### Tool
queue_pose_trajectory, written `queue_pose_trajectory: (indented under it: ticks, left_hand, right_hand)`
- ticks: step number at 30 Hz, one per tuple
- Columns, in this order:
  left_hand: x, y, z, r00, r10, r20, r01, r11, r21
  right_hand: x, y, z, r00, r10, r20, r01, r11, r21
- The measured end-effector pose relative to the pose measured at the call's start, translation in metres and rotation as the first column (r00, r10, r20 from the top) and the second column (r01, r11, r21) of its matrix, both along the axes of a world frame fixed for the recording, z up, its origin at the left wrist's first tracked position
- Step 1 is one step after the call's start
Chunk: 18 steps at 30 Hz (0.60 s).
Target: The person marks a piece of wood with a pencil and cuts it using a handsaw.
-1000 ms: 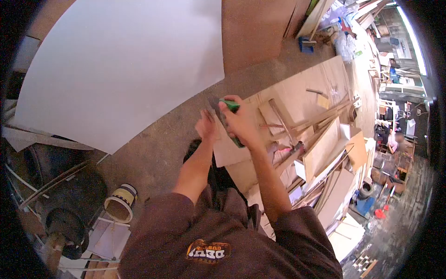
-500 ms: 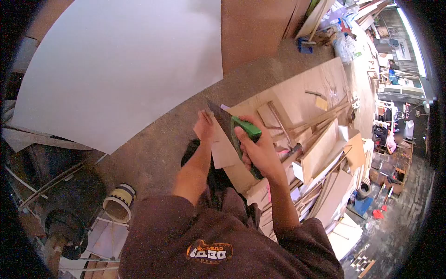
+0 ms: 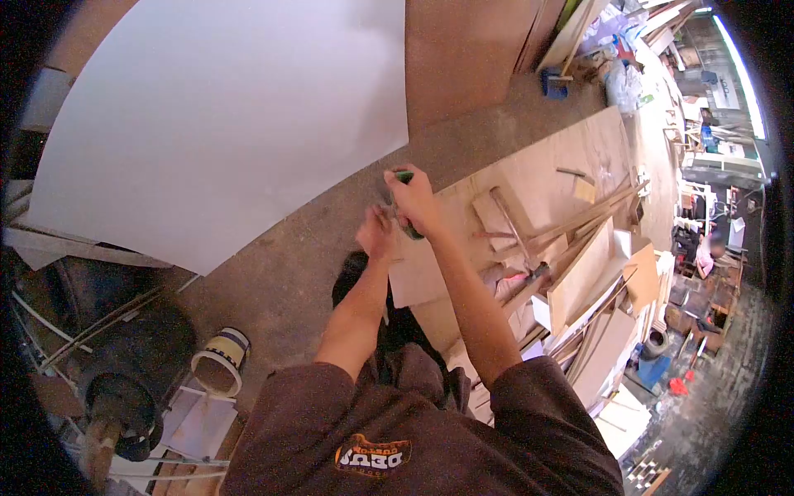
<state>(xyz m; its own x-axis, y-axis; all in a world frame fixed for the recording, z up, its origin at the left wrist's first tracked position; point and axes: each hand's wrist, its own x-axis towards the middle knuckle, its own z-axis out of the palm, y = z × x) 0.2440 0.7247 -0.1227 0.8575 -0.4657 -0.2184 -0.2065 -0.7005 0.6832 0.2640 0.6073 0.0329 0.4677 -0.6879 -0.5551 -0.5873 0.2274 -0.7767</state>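
Observation:
My right hand [image 3: 416, 201] is wrapped round the green handle [image 3: 404, 177] of a handsaw, whose blade is mostly hidden and smeared by motion. Close on its left, my left hand [image 3: 377, 233] is closed at the far end of a pale wooden board [image 3: 409, 285]. The fingers look pressed on the board's edge, but blur hides the exact grip. The board lies over the near end of a large plywood sheet [image 3: 571, 145].
A hammer [image 3: 539, 271] and offcuts lie on the plywood at right, beside an open wooden box [image 3: 579, 269]. A large white panel [image 3: 231, 107] fills the upper left. A bucket [image 3: 221, 364] stands at lower left, near a dark cylindrical machine [image 3: 136, 355]. A person [image 3: 705, 255] is far right.
My right hand has pushed the saw forward and left, bringing its handle up beside my left hand. The blade, plainly visible before, is now mostly hidden. My left hand stays near the board's end.

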Motion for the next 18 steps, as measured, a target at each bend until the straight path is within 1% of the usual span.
queue_pose_trajectory:
  ticks: [1, 3, 4, 6, 7, 9, 10, 12, 13, 14, 15, 16, 17, 18]
  left_hand:
    - [-0.002, 0.004, 0.003, 1.0, -0.013, -0.003, 0.013, 1.0, 0.006]
    - [0.001, -0.003, 0.011, 0.999, 0.035, -0.025, -0.034, 0.999, 0.035]
    - [0.003, -0.005, 0.016, 0.999, 0.032, -0.023, -0.031, 0.999, 0.032]
    - [0.006, -0.004, 0.02, 0.998, 0.065, -0.021, -0.066, 0.997, -0.049]
    - [0.006, -0.003, 0.019, 0.998, 0.064, -0.018, -0.065, 0.997, -0.05]
    - [0.005, -0.003, 0.014, 0.997, 0.042, -0.068, -0.042, 0.999, 0.014]
    - [0.004, -0.003, 0.002, 0.997, 0.042, -0.068, -0.041, 0.999, 0.013]
    - [0.002, 0.002, -0.014, 0.998, -0.056, -0.023, 0.057, 0.997, 0.049]
    - [0.001, 0.003, -0.001, 0.998, -0.055, -0.026, 0.056, 0.997, 0.045]
    - [0.005, -0.002, 0.012, 0.999, -0.009, -0.054, 0.009, 1.0, -0.008]
    - [0.009, -0.005, 0.024, 0.996, 0.039, -0.082, -0.044, 0.997, -0.058]
    - [0.011, -0.005, 0.025, 0.996, 0.05, -0.071, -0.055, 0.996, -0.066]
    - [0.012, -0.004, 0.024, 0.998, 0.033, -0.062, -0.04, 0.993, -0.111]
    - [0.015, -0.007, 0.034, 0.998, 0.024, -0.051, -0.031, 0.99, -0.138]
  right_hand:
    - [-0.001, 0.005, 0.0, 1.0, -0.008, -0.001, 0.008, 1.0, -0.01]
    - [0.003, 0.003, 0.001, 1.0, -0.004, -0.008, 0.004, 1.0, -0.02]
    - [0.004, 0.001, 0.002, 1.0, -0.002, -0.009, 0.002, 1.0, -0.025]
    - [0.003, 0.003, 0.005, 1.0, -0.019, 0.0, 0.019, 1.0, 0.01]
    - [0.003, 0.003, 0.006, 1.0, -0.025, 0.004, 0.024, 0.999, 0.022]
    - [0.002, 0.005, 0.012, 1.0, -0.029, 0.009, 0.029, 1.0, 0.008]
    - [0.002, 0.007, 0.018, 0.999, -0.03, 0.01, 0.03, 1.0, 0.003]
    - [0.0, 0.018, 0.035, 0.997, -0.056, 0.053, 0.056, 0.998, -0.002]
    - [-0.006, 0.022, 0.022, 0.997, -0.055, 0.05, 0.055, 0.998, -0.006]
    - [-0.007, 0.024, 0.007, 0.998, -0.017, 0.065, 0.029, 0.981, -0.191]
    - [-0.008, 0.023, -0.002, 0.997, 0.027, 0.077, 0.003, 0.93, -0.368]
    - [-0.01, 0.021, 0.003, 0.995, 0.039, 0.088, -0.004, 0.927, -0.375]
    - [-0.013, 0.018, 0.006, 0.994, 0.039, 0.098, -0.01, 0.957, -0.289]
    - [-0.013, 0.014, 0.011, 0.993, 0.04, 0.108, -0.012, 0.968, -0.25]
